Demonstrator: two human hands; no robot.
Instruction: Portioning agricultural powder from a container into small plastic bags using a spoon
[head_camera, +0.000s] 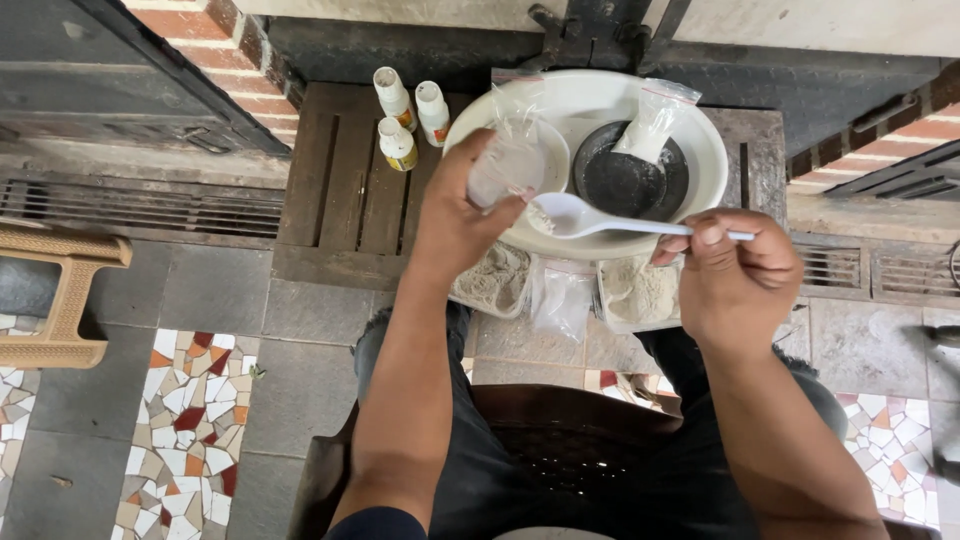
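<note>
Knees (560, 450) tucked; left hand (455, 215) gripping open bag (510, 160), right hand (735, 275) pinching spoon (600, 220); best tipped slowly over basin (715, 170).

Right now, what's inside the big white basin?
The white basin holds a dark bowl with a small plastic bag standing in it. The left hand covers its near-left part.

clear plastic pouch (508, 160): tilted, held | white plastic spoon (600, 220): level, powder-laden
</note>
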